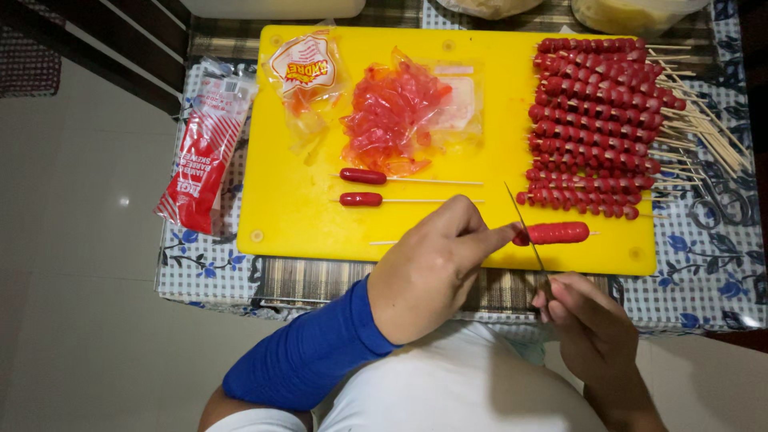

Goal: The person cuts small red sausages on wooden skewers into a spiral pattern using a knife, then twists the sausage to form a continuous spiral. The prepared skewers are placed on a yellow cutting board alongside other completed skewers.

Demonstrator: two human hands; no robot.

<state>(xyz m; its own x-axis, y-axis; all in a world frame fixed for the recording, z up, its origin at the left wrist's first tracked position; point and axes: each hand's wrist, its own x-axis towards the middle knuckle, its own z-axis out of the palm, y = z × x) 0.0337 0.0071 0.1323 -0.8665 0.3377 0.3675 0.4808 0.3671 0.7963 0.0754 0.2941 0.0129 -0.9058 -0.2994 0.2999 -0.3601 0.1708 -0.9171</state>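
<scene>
Head view: yellow cutting board [296,216], patterned tablecloth [720,272]

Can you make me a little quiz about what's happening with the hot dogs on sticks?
1. True or false: the thin-bladed knife is in the person's right hand.
2. How many uncut red sausages on wooden sticks lie in the middle of the yellow plastic cutting board, left of the hands?
3. What is the left hand holding? A) the pile of spiral-cut red sausages on sticks B) the red sausage being cut C) the heap of peeled red casings

Key: 1. True. 2. Two. 3. B, by its left end.
</scene>
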